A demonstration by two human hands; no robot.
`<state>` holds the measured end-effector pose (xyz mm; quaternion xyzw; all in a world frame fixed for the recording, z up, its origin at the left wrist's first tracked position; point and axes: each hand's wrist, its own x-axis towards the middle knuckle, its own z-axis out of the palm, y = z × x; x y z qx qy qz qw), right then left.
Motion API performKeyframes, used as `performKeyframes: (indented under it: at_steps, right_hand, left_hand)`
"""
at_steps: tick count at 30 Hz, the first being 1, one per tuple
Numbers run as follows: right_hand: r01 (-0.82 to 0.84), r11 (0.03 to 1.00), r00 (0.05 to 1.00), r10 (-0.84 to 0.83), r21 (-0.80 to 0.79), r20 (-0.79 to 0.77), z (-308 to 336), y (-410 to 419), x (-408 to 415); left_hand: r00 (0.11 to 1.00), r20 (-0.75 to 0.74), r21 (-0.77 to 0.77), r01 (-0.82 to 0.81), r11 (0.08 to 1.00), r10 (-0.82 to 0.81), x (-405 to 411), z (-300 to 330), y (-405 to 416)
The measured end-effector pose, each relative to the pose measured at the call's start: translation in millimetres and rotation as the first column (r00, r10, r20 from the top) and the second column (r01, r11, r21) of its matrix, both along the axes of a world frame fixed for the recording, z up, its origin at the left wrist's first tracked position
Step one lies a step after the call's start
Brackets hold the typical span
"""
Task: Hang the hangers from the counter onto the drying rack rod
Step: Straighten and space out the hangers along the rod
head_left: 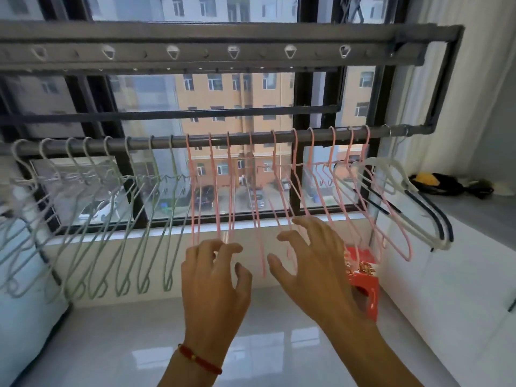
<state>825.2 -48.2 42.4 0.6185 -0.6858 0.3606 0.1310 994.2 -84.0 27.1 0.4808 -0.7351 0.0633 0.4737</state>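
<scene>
Glossy white counter (139,344) nearest. Left hand (215,277), red bracelet (199,358) at wrist, and right hand (312,263) raised, fingers spread, holding nothing, at the pink hangers' (231,191) lower ends. Beyond: green hangers (125,219) leftward, all hooked on rack rod (178,142); window (240,101) behind.

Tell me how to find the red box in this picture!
Start at the long grey rod across the window, full of hangers. Follow the pink hangers down to the white counter. There, behind the right hand, stands the red box, the only bright red thing with gold patterns.
</scene>
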Motion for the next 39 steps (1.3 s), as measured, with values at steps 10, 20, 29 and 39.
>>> performKeyframes:
  at_steps: [10,20,29,39]
  right_hand:
    - [0.115,0.985,0.982,-0.093,0.131,-0.166,10.9,-31.3,24.1]
    - [0.149,0.976,0.974,-0.116,0.162,-0.195,10.9,-30.8,25.3]
    - [0.145,0.976,0.974,-0.112,0.161,-0.196,10.4,-30.0,24.4]
    - [0.135,0.986,0.978,-0.116,0.101,-0.175,5.9,-27.6,21.5]
  left_hand:
    - [0.984,0.111,-0.016,-0.136,0.991,0.137,13.6,-4.2,-13.2]
    - [0.98,0.126,-0.041,-0.148,0.988,0.152,2.4,-6.4,-15.0]
    - [0.983,0.121,-0.05,-0.133,0.99,0.138,0.3,-10.1,-15.6]
    - [0.991,0.03,-0.08,-0.125,0.989,0.128,8.6,-7.9,-16.6]
